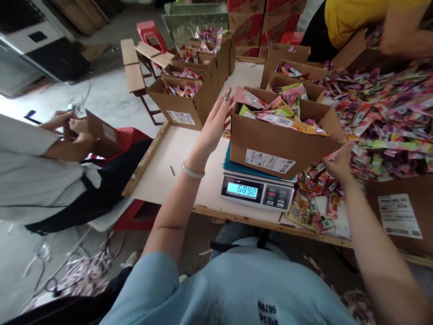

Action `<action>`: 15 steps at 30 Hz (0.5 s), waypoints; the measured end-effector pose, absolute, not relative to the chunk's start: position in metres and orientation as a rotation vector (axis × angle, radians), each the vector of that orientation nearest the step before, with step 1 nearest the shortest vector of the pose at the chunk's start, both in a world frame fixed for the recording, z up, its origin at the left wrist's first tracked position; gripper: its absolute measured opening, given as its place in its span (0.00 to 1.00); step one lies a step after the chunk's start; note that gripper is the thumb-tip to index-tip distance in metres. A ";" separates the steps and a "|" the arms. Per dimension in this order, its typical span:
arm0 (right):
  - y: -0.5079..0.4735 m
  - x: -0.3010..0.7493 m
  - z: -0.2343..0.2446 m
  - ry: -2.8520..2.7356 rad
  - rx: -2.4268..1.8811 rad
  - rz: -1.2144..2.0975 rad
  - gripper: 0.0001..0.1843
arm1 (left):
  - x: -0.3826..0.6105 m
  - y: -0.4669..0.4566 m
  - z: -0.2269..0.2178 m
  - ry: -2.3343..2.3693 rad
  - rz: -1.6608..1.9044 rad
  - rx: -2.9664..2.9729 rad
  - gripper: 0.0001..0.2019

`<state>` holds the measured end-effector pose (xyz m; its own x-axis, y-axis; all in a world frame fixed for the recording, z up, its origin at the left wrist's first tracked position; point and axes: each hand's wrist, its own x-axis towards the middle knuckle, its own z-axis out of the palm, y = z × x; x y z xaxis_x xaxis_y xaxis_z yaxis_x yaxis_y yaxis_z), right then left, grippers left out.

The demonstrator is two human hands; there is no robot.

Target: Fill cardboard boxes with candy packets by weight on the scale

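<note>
A cardboard box (270, 142) packed with candy sachets (279, 115) rests at an angle on a digital scale (259, 192) with a teal top. The scale's lit display shows digits that look like 6898. My left hand (214, 122) is at the box's left side, fingers stretched out and pointing up. At the lower right corner of the box, my right hand (340, 164) has hold of it; its fingers are slightly blurred and partly hidden. Loose sachets (316, 198) lie on the table (182, 155) just below that hand.
More filled boxes (182, 104) line the table's far left side and stand behind the scale. Sachets are heaped (389, 108) on the right, near another box (402, 212). One person at left handles a box (103, 135); another in a yellow top (358, 20) works at the back right.
</note>
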<state>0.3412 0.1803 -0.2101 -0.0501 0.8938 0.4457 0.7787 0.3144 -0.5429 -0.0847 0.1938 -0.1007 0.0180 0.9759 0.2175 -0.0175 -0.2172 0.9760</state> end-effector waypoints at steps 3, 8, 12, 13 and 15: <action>0.181 0.354 -0.266 -1.725 -1.929 0.213 0.52 | -0.087 0.193 -0.105 1.154 1.411 1.350 0.26; 0.199 0.399 -0.282 -1.727 -1.746 -0.005 0.25 | -0.100 0.186 -0.113 1.193 1.471 1.341 0.26; 0.224 0.442 -0.249 -1.780 -1.645 -0.029 0.22 | -0.095 0.184 -0.105 1.185 1.523 1.379 0.25; 0.227 0.450 -0.242 -1.810 -1.634 -0.022 0.21 | -0.093 0.184 -0.101 1.190 1.533 1.389 0.25; 0.229 0.463 -0.232 -1.871 -1.617 -0.004 0.19 | -0.087 0.185 -0.092 1.203 1.541 1.404 0.25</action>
